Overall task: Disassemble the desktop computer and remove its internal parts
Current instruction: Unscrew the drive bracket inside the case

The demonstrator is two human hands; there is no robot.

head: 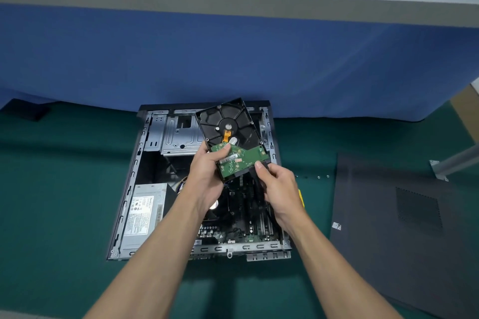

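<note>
An open desktop case (134, 173) lies flat on the green mat. Above it I hold a hard drive (230, 124), underside up, its green circuit board (239, 160) showing. My left hand (207, 176) grips the drive's near left edge, thumb on the board. My right hand (278, 189) pinches a black cable connector (261, 167) at the drive's near right corner; the cable runs down behind that hand. Inside the case sit a silver power supply (142, 215), a motherboard (241, 223) and an empty metal drive bay (178, 134).
The removed dark side panel (404, 228) lies on the mat to the right of the case. A few small screws (318, 177) rest between them. A blue cloth partition (233, 59) rises just behind the case. A metal leg (451, 160) stands at the far right.
</note>
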